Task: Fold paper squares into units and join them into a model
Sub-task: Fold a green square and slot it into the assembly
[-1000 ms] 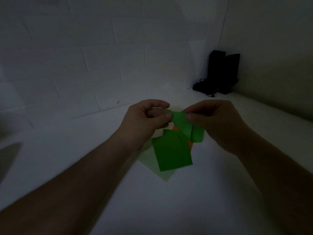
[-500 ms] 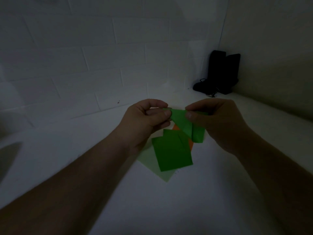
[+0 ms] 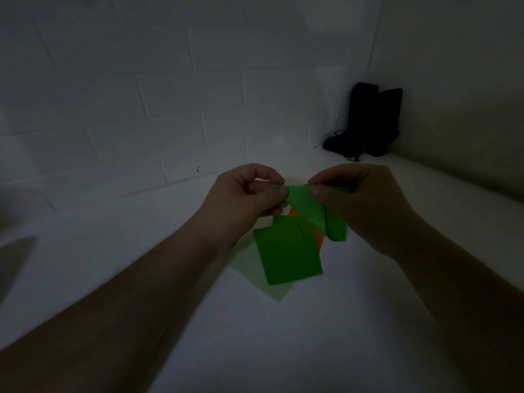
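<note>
A bright green folded paper [image 3: 314, 212] is held in the air between both hands. My left hand [image 3: 246, 195] pinches its upper left tip with thumb and forefinger. My right hand [image 3: 360, 199] pinches its upper right part, fingers curled over the fold. Below them on the white surface lies a dark green paper square [image 3: 286, 253]. It rests on a pale green sheet [image 3: 255, 275] and partly covers an orange sheet [image 3: 319, 241].
A black object [image 3: 368, 120] with a cord stands in the far right corner against the tiled wall [image 3: 170, 95]. The white surface [image 3: 283, 336] stretches toward me. The scene is dim.
Both hands have lifted the folded green paper slightly and the right hand has shifted its pinch a little along the top edge. The sheets on the surface have not moved.
</note>
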`<act>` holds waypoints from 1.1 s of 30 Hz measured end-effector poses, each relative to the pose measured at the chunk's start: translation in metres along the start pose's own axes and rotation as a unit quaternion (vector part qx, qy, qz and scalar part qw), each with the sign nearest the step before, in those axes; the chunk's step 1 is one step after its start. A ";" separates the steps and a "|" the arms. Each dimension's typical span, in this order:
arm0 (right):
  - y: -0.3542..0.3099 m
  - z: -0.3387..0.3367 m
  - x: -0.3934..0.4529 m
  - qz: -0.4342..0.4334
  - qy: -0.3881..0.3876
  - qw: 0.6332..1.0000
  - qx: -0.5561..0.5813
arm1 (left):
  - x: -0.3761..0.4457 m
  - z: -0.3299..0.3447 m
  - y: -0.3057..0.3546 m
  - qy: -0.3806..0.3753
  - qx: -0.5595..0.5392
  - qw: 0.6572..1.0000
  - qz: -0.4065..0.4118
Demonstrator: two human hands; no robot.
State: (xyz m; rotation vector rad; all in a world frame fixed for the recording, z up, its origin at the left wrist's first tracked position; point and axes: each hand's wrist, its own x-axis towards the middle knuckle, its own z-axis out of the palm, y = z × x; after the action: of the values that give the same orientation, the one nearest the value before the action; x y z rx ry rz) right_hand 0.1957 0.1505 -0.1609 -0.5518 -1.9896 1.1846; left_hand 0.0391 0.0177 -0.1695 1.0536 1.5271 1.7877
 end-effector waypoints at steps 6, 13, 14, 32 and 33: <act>0.000 0.000 0.000 0.006 -0.019 1.000 0.002 | -0.003 0.000 -0.002 -0.013 0.088 0.995 0.033; 0.001 0.001 0.000 0.003 -0.022 1.000 0.007 | -0.002 -0.002 -0.004 -0.023 0.103 0.993 0.060; 0.001 0.000 0.000 0.004 -0.024 1.000 0.007 | -0.001 -0.003 -0.004 -0.023 0.104 0.992 0.060; 0.001 0.003 -0.002 -0.036 -0.036 0.996 -0.078 | -0.001 -0.004 -0.006 -0.025 0.144 0.988 0.057; 0.000 0.003 -0.003 -0.039 -0.042 0.995 -0.078 | -0.001 -0.003 -0.006 -0.030 0.140 0.988 0.055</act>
State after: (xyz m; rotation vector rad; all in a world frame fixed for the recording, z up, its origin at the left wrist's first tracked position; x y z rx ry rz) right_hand 0.1947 0.1468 -0.1628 -0.5046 -2.1680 1.0272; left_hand 0.0371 0.0161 -0.1754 1.3365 1.7488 1.6275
